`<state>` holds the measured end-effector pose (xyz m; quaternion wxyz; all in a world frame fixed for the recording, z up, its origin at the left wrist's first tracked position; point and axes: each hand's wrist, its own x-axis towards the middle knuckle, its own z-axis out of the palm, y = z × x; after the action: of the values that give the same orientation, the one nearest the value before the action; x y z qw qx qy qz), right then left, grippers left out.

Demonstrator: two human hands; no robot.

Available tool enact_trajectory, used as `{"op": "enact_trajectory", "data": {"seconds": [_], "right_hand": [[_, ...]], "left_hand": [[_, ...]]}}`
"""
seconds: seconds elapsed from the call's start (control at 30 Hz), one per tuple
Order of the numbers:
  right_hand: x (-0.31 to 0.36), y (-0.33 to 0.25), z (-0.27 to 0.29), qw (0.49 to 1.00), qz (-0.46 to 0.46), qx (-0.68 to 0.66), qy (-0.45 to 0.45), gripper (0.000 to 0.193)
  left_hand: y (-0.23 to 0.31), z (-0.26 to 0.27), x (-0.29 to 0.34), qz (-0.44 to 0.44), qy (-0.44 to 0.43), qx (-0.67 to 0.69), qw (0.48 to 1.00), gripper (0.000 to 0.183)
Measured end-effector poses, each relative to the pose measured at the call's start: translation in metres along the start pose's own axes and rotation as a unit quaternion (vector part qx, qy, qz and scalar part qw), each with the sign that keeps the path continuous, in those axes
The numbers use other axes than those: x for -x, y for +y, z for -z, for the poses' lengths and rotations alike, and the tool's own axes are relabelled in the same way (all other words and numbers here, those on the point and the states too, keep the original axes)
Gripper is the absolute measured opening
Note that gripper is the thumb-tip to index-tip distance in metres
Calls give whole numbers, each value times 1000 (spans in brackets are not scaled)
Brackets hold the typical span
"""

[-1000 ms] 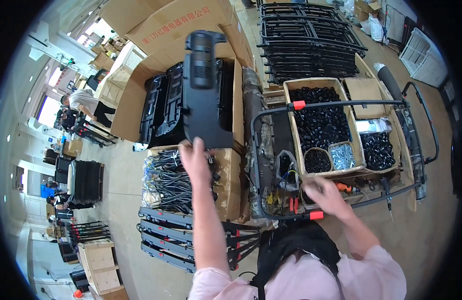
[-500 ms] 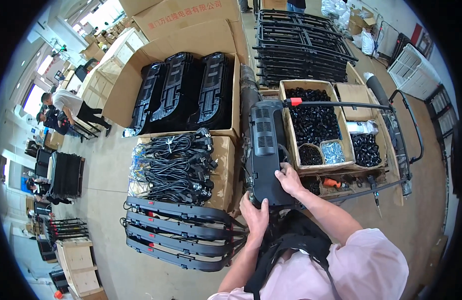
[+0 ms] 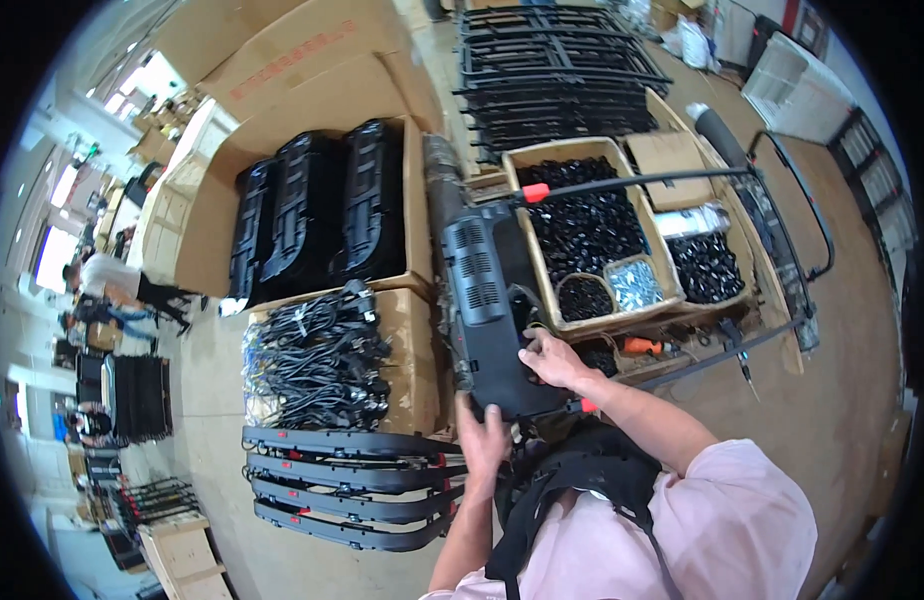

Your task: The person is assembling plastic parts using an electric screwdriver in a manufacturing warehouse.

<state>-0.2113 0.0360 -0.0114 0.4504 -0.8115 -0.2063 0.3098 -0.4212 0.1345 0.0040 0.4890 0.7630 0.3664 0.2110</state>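
Note:
A long black plastic housing with slotted vents lies in front of me, its rounded end toward my body. At its near left corner, my left hand holds the edge, thumb on top and fingers at the side. My right hand grips the right edge, thumb on the upper face; its fingertips are partly hidden beside some thin wires. A black tubular frame with red end pieces extends to the right of the housing.
Cardboard trays of black plastic parts and silver screws stand right. Left are bundled black power cords, stacked curved black bars and a large carton of black housings. An orange-handled tool lies near the trays.
The view has shifted, so most of the scene sits farther left. Both hands stay at the housing's near end; my left thumb has drawn closer to its corner. A red end piece now shows beside my right forearm.

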Motion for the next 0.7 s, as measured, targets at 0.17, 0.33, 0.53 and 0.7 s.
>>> {"op": "enact_trajectory", "data": {"seconds": [0.17, 0.33, 0.53, 0.7], "right_hand": [[31, 3, 129, 984, -54, -167, -43, 33], [119, 38, 260, 971, -122, -188, -83, 27], [189, 107, 265, 943, -184, -263, -88, 26], [205, 186, 235, 911, -318, -264, -19, 32]], "left_hand": [[64, -31, -49, -131, -14, -139, 982, 23], [84, -169, -82, -240, -349, -152, 893, 17], [-4, -271, -100, -286, -574, -356, 680, 39], [-1, -294, -88, -322, -606, -381, 620, 47]]}}
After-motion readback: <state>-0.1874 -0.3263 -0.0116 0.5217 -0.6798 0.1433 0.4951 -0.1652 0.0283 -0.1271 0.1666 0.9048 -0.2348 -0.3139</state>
